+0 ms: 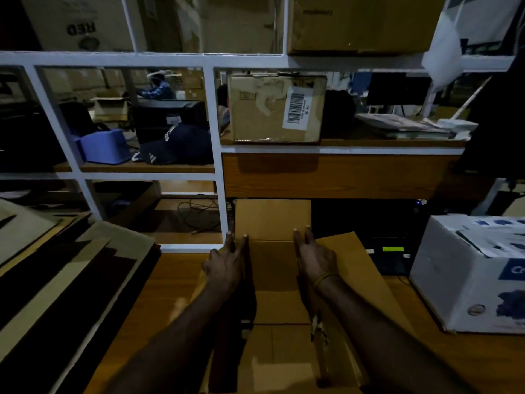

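Note:
A brown cardboard box (274, 280) lies on the wooden table in front of me, its flaps spread open; the far flap (272, 218) stands up and the right flap (355, 268) lies out to the side. My left hand (225, 264) rests with straight fingers on the box's left edge near the far corner. My right hand (314, 255), a yellow band on its wrist, lies with straight fingers along the right edge. Neither hand curls round anything.
A stack of flat cardboard sheets (56, 274) lies at the left. A white printed carton (471, 274) stands at the right. Beyond the table a white frame shelf (216, 115) holds a labelled cardboard box (275, 109), a dark cap (173, 143) and a blue tub (103, 146).

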A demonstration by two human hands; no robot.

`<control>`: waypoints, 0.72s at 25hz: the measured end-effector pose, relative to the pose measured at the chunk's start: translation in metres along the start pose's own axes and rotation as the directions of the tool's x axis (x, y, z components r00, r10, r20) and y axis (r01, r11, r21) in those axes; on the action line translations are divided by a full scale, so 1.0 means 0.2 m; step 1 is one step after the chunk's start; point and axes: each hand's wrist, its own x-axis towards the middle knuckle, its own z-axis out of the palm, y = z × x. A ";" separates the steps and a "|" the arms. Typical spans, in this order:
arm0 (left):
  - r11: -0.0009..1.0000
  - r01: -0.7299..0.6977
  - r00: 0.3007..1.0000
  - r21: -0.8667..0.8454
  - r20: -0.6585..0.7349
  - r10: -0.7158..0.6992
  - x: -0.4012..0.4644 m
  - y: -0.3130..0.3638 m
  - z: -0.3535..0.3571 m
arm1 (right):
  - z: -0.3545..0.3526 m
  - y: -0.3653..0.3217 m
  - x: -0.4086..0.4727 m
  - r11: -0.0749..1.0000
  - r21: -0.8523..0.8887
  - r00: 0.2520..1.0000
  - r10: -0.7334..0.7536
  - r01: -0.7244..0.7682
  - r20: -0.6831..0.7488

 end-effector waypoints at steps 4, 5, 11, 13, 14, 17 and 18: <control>0.999 0.004 0.997 0.037 0.071 -0.006 0.06 0.03 0.01 | 0.03 0.02 0.05 0.997 -0.069 0.999 -0.045 0.045 0.014; 0.999 0.009 0.997 0.036 0.078 -0.012 0.07 0.04 0.01 | 0.05 0.02 0.07 0.996 -0.071 0.999 -0.050 0.050 0.007; 0.998 -0.007 1.000 -0.069 -0.004 0.006 0.15 0.03 0.04 | 0.03 0.03 0.15 0.994 0.091 0.998 -0.059 0.059 0.002; 0.997 -0.012 1.000 -0.077 -0.011 0.011 0.17 0.02 0.06 | 0.02 0.03 0.18 0.993 0.107 0.998 -0.053 0.054 -0.015; 0.997 -0.012 1.000 -0.078 -0.016 0.010 0.19 0.02 0.07 | 0.03 0.03 0.19 0.993 0.107 0.998 -0.055 0.057 -0.017; 0.997 -0.009 1.000 -0.078 -0.027 0.007 0.22 0.02 0.09 | 0.05 0.03 0.22 0.993 0.100 0.998 -0.064 0.065 -0.011; 0.997 -0.010 1.000 -0.075 -0.022 0.008 0.24 0.02 0.09 | 0.05 0.03 0.23 0.993 0.096 0.998 -0.062 0.063 -0.012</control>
